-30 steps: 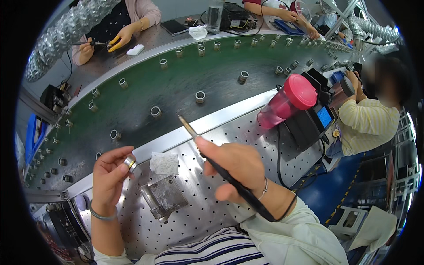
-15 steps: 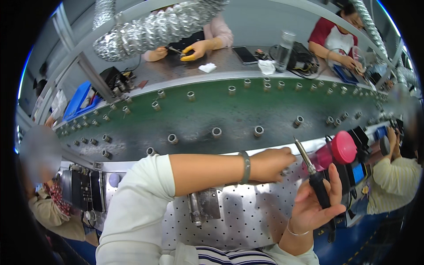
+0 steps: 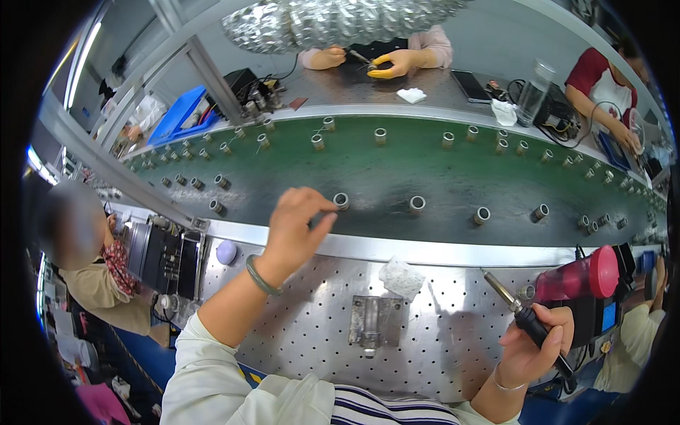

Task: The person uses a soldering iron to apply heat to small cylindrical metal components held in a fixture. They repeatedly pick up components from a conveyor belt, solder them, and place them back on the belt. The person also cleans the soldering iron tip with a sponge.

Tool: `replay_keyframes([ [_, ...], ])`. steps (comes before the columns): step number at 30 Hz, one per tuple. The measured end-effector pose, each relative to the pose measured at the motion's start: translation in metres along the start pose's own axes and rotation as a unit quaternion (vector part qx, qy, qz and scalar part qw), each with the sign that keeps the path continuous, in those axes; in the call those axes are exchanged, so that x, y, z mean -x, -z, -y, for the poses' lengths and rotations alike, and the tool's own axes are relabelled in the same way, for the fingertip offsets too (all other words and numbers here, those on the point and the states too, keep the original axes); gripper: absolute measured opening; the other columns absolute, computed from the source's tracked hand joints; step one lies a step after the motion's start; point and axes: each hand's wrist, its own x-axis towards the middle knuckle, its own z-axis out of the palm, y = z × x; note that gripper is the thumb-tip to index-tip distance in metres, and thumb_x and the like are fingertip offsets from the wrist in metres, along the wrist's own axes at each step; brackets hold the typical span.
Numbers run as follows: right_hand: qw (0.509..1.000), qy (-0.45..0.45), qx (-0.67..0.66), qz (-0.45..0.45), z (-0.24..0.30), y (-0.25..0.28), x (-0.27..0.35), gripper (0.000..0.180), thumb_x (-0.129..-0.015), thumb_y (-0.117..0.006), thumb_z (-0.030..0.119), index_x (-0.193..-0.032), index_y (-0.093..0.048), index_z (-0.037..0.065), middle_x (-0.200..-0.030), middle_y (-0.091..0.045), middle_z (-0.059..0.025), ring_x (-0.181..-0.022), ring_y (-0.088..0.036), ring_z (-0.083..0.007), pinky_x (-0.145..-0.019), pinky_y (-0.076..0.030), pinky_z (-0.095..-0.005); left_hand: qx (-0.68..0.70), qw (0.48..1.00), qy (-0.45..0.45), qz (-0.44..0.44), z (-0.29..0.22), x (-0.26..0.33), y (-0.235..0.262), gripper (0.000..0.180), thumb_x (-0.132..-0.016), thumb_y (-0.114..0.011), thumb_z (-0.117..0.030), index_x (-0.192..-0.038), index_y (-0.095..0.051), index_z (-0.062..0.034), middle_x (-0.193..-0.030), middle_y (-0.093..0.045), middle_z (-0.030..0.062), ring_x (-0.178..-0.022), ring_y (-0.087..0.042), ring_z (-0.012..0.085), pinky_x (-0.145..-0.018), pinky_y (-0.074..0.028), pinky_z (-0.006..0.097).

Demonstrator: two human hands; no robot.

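Note:
My left hand [image 3: 297, 223] reaches over the green conveyor belt, thumb and forefinger apart. The forefinger's tip meets the left side of a small metal sleeve [image 3: 341, 202] standing there; whether it presses on it I cannot tell. In my right hand [image 3: 535, 343] is a soldering iron [image 3: 528, 320] with a black handle, its metal tip pointing up and left above the perforated metal bench. Another small metal sleeve [image 3: 526, 292] is beside the pink-lidded jar [image 3: 574, 278]. A metal holding fixture [image 3: 371, 324] lies on the bench between my arms, a crumpled white wipe [image 3: 402, 278] behind it.
Several more metal sleeves stand along the belt [image 3: 382, 173]. A metal rail [image 3: 312, 241] edges the bench. On the left are a purple ball-like object [image 3: 227, 252] and a black device [image 3: 159, 255]. Across the belt, a yellow-fingered co-worker's hand [image 3: 393, 65] works beneath silver ducting [image 3: 340, 25].
My left hand has swung from beside the jar leftward to the belt, leaving a metal sleeve by the jar. The view has turned left; the right hand still holds the soldering iron.

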Motion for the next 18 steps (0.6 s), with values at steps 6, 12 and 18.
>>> replay_keyframes([
  [6,0.998,0.008,0.011,0.067,-0.001,-0.010,-0.003,0.042,-0.094,-0.041,0.034,-0.087,-0.052,-0.006,-0.060,-0.054,-0.0111,-0.042,-0.050,-0.0116,-0.047,-0.037,-0.0193,-0.044,0.991,0.121,-0.020,0.031,0.024,0.013,0.032,-0.070,-0.073,-0.005,-0.100,-0.064,-0.0032,-0.097,-0.059,0.0101,-0.095,-0.055,0.0319,-0.080,-0.046,0.039],
  [12,0.992,0.046,0.026,0.117,-0.001,-0.021,-0.003,0.047,-0.095,-0.044,0.036,-0.082,-0.058,-0.007,-0.059,-0.051,-0.0092,-0.040,-0.046,-0.0106,-0.044,-0.035,-0.0196,-0.003,0.990,0.143,0.010,0.054,0.038,0.004,0.027,-0.070,-0.072,-0.004,-0.095,-0.064,-0.0034,-0.094,-0.059,0.0121,-0.088,-0.059,0.0320,-0.078,-0.048,0.039],
  [18,0.992,0.005,-0.010,0.130,-0.012,-0.022,-0.009,0.046,-0.095,-0.044,0.036,-0.083,-0.057,-0.007,-0.066,-0.053,-0.0113,-0.044,-0.047,-0.0114,-0.045,-0.036,-0.0204,-0.049,0.985,0.167,0.019,0.073,0.047,0.019,0.038,-0.066,-0.077,-0.010,-0.101,-0.064,-0.0028,-0.099,-0.059,0.0125,-0.092,-0.057,0.0321,-0.082,-0.047,0.038],
])
